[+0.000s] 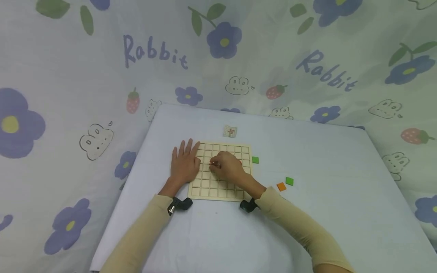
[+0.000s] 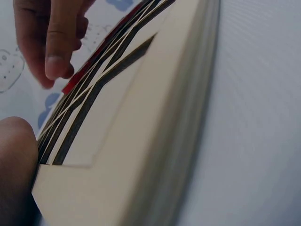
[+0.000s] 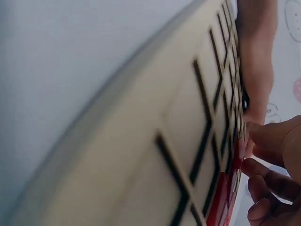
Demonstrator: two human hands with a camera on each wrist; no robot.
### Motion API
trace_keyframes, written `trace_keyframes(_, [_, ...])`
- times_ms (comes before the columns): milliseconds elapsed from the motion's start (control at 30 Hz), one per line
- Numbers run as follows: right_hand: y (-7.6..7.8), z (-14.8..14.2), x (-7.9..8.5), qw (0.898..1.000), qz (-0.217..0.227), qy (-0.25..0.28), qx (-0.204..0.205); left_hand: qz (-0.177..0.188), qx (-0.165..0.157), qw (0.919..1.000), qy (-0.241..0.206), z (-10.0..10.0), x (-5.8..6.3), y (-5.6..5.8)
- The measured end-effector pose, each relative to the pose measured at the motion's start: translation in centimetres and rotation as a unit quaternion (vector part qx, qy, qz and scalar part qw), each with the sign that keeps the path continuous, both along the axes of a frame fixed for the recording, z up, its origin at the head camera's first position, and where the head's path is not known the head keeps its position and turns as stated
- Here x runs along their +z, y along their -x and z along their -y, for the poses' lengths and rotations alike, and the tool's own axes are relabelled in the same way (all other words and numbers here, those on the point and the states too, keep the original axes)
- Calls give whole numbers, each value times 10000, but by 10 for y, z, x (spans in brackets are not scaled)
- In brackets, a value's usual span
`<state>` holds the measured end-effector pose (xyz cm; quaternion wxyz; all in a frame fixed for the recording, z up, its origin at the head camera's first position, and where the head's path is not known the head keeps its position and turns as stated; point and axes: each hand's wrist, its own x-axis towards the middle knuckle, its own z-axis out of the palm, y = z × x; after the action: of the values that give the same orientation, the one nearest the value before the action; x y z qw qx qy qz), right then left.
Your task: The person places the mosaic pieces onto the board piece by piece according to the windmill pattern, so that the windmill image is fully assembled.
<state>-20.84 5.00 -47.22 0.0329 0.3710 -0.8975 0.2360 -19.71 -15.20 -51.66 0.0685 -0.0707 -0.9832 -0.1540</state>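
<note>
A pale wooden grid board with dark grooves lies on the white-covered table. My left hand rests flat along its left edge, fingers straight and spread, thumb on the board. Over the middle of the board, my right hand has its thumb and fingers bent down to the squares. In the right wrist view, its thumb and index finger pinch a red tile low at the surface. Another red tile lies closer to that camera. The left wrist view shows red just under the right fingertips. My right hand hides part of the board's middle.
One green tile lies against the board's right edge. Farther right are an orange tile and another green tile. Beyond the board's far edge sits a small card with a gridded red pattern. A printed curtain hangs behind the table.
</note>
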Motion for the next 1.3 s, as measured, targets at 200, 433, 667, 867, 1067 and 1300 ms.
trace_keyframes(200, [-5,-2,-4,9997,-142,-17,205,-42,-22,10000,-31,0,-1,-2])
trace_keyframes(433, [-10,0,-6,9987,161,394,268,-105,37,9999,20,1,-2,-5])
trace_keyframes(667, [-6,-5,-5,9995,-37,174,255,-122,35,9999,-14,-1,-1,-4])
trace_keyframes(867, [-3,-13,1,9991,190,167,344,-60,66,9999,57,-2,-1,-4])
trace_keyframes(1067, [-3,-11,3,9994,132,175,273,-7,49,10000,-12,1,0,-3])
trace_keyframes(1300, [2,-13,6,9993,340,-139,-121,-91,-9,9999,-65,0,0,0])
